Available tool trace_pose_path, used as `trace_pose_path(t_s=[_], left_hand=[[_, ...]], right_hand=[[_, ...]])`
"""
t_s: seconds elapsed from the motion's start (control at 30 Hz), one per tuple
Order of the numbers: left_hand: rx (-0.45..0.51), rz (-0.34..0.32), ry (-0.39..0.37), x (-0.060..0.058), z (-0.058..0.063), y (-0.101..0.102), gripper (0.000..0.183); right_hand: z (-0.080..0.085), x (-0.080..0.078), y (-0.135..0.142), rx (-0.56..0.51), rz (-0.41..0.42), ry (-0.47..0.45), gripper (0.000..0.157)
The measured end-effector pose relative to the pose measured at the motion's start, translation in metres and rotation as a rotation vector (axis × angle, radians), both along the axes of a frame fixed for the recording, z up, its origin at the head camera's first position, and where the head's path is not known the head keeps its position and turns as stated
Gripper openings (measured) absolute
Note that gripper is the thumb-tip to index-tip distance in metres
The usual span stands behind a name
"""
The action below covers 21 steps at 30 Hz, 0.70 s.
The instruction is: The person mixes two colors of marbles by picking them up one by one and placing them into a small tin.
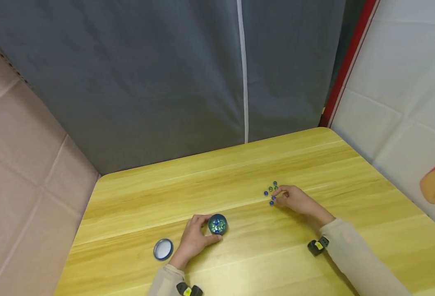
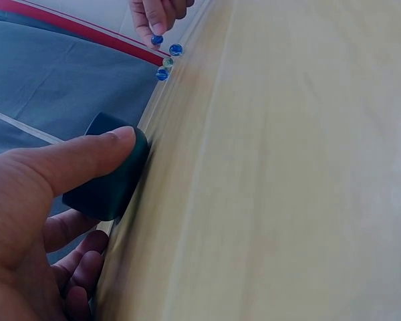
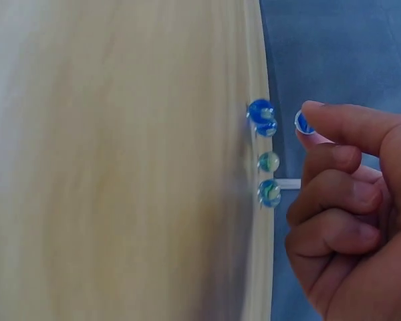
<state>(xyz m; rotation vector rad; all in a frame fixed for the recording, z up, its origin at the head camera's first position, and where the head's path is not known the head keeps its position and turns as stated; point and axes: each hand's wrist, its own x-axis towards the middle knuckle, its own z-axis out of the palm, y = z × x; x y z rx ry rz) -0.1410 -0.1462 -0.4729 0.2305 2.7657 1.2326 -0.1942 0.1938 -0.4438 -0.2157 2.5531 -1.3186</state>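
Note:
My left hand (image 1: 196,237) grips a small dark teal round tin (image 2: 110,174) between thumb and fingers, and the tin stands on the table. Green and blue glass marbles (image 1: 217,225) fill its mouth in the head view. Off to the right, my right hand (image 1: 295,200) pinches a blue marble (image 3: 305,123) between thumb and index finger, its other fingers curled in. Close by those fingertips, several more blue and greenish marbles (image 1: 270,189) lie loose on the wood. In the right wrist view the pinched marble is raised off the table surface.
A round blue-rimmed lid (image 1: 163,249) with a pale inside lies left of my left hand. The wooden table (image 1: 136,193) ends at a grey curtain (image 1: 158,82) at the back. Pale panels (image 1: 406,82) flank both sides.

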Motion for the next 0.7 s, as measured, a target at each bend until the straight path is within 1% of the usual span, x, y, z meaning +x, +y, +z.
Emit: trace_pose_path(t_s=[0.17,0.37,0.7], left_hand=[[0.002,-0.001,-0.003,-0.001,-0.001,0.000,0.070],[0.005,-0.002,-0.005,-0.003,-0.003,0.000,0.070],[0.013,0.000,-0.005,-0.003,-0.003,0.000,0.070]], right_hand=[[0.002,-0.003,-0.007,0.004,0.024,0.023,0.024],[0.004,-0.004,-0.015,-0.008,0.049,0.027,0.029],[0.007,-0.006,-0.035,-0.012,0.086,0.070,0.026]])
